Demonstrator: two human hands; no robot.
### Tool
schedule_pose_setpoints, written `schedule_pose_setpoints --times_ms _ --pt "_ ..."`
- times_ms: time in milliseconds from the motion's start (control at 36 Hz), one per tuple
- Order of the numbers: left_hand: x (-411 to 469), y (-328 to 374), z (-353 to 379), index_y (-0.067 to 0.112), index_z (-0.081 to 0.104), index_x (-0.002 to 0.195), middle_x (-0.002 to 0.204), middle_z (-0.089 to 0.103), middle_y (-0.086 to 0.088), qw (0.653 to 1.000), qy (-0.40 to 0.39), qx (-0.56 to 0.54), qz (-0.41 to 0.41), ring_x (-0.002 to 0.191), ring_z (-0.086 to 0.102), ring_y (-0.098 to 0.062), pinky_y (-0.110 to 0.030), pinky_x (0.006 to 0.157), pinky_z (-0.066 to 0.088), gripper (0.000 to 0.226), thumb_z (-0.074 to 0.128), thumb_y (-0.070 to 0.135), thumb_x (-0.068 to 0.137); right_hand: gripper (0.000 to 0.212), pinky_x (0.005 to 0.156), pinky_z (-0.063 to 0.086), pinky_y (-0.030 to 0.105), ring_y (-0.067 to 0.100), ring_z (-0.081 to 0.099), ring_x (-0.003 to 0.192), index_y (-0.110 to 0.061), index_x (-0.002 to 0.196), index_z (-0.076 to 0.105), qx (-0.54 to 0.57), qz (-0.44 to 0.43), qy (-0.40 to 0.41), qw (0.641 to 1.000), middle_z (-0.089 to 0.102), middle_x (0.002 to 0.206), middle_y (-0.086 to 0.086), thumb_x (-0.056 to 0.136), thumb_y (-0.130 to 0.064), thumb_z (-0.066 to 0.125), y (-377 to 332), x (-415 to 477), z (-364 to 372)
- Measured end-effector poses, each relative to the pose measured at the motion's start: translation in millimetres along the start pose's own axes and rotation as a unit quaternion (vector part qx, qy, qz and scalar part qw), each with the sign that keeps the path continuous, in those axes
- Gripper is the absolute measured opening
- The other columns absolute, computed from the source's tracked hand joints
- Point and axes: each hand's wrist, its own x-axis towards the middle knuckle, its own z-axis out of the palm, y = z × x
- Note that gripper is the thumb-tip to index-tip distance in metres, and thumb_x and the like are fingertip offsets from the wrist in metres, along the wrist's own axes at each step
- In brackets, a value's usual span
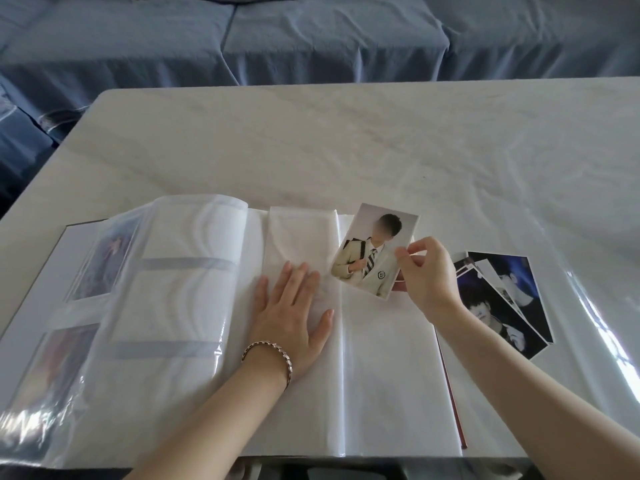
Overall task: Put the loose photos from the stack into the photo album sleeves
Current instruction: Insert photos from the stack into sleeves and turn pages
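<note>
An open photo album (pixel 381 375) with clear plastic sleeves lies at the near edge of the table. My left hand (pixel 294 306) presses flat on the right-hand page near the spine, fingers straight. My right hand (pixel 429 275) pinches a photo of a person in a pale jacket and striped tie (pixel 372 251) by its right edge, holding it tilted over the top of the right page. A fanned stack of dark loose photos (pixel 505 299) lies on the table just right of the album, partly hidden by my right wrist.
The white marble-look table (pixel 346 140) carries a glossy clear cover. Several turned album pages (pixel 166 289) arch up on the left, with photos in sleeves on the far left page. A blue-covered sofa (pixel 311 36) stands beyond the table.
</note>
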Motion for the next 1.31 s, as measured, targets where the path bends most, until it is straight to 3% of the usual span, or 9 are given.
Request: schedule_pose_setpoints --times_ms 111,250,333,444,611,889,1000,1111,1306 --pt "0 0 0 0.026 0.02 0.148 0.156 0.009 0.01 1.0 0.004 -0.003 0.005 0.144 -0.006 -0.01 -0.03 0.108 -0.023 0.081 0.0 0.06 0.077 0.014 0.058 0.054 0.037 0.023 0.067 0.071 -0.018 0.085 0.047 -0.054 -0.002 -0.044 0.998 0.068 0.087 0.01 0.093 -0.026 0.056 3 0 10" --pt "0 0 1 0.022 0.011 0.149 0.157 0.002 0.007 0.999 0.016 -0.027 0.014 0.136 -0.018 0.0 -0.028 0.109 -0.024 0.083 0.001 0.06 0.077 0.016 0.071 0.052 0.038 0.028 0.066 0.081 -0.02 0.084 0.049 -0.068 0.026 -0.078 0.994 0.068 0.091 0.012 0.09 -0.031 0.058 -2 9 22" --pt "1 0 -3 0.017 0.02 0.145 0.156 0.002 -0.001 0.998 0.02 -0.057 0.005 0.142 -0.01 -0.006 -0.025 0.109 -0.02 0.072 0.019 0.055 0.084 0.018 0.075 0.053 0.04 0.029 0.068 0.08 -0.016 0.086 0.051 -0.066 0.037 -0.087 0.993 0.068 0.093 0.014 0.088 -0.03 0.062 -3 12 23" --pt "5 -12 -15 0.015 0.029 0.136 0.153 0.008 -0.006 1.0 0.007 -0.005 -0.024 0.143 0.002 -0.016 -0.032 0.112 -0.004 0.06 0.042 0.051 0.09 0.019 0.074 0.056 0.046 0.029 0.069 0.072 -0.017 0.079 0.049 -0.073 0.027 -0.086 0.993 0.07 0.084 0.015 0.087 -0.025 0.064 -3 12 18" --pt "6 -45 -37 0.023 0.024 0.143 0.156 0.013 0.009 0.989 -0.028 0.147 -0.001 0.144 -0.004 -0.011 -0.038 0.102 -0.025 0.079 0.03 0.072 0.082 0.019 0.074 0.055 0.051 0.033 0.068 0.073 -0.014 0.076 0.052 -0.078 0.028 -0.087 0.993 0.069 0.081 0.017 0.086 -0.021 0.067 -7 17 9" --pt "4 -57 -39 0.029 0.025 0.145 0.154 0.014 0.018 0.99 -0.023 0.137 0.019 0.143 -0.01 -0.005 -0.028 0.097 -0.034 0.083 0.025 0.078 0.078 0.014 0.043 0.053 0.026 0.016 0.065 0.046 -0.005 0.081 0.055 -0.028 0.043 -0.128 0.991 0.066 0.062 0.009 0.086 -0.011 0.067 -25 19 25" --pt "5 -56 -39 0.031 0.024 0.144 0.154 0.014 0.02 0.99 -0.023 0.135 0.017 0.142 -0.011 -0.003 -0.029 0.098 -0.033 0.081 0.027 0.078 0.077 0.011 0.058 0.059 0.034 0.021 0.069 0.063 -0.001 0.081 0.062 -0.053 -0.003 -0.117 0.992 0.069 0.079 0.013 0.087 -0.01 0.063 -31 13 44" --pt "4 -56 -39 0.032 0.023 0.144 0.153 0.014 0.021 0.99 -0.021 0.135 0.018 0.142 -0.011 -0.004 -0.029 0.097 -0.033 0.08 0.028 0.077 0.078 0.017 0.075 0.056 0.048 0.033 0.067 0.073 0.004 0.08 0.067 -0.124 -0.013 -0.106 0.987 0.067 0.072 0.013 0.081 0.0 0.051 -35 10 52" --pt "5 -57 -38 0.031 0.026 0.143 0.153 0.017 0.02 0.993 -0.012 0.113 0.017 0.142 -0.009 -0.002 -0.029 0.1 -0.031 0.08 0.032 0.077 0.077 0.015 0.049 0.053 0.016 0.008 0.06 0.042 -0.004 0.072 0.065 0.004 0.111 -0.138 0.984 0.064 0.061 0.009 0.081 0.007 0.06 -37 11 45"
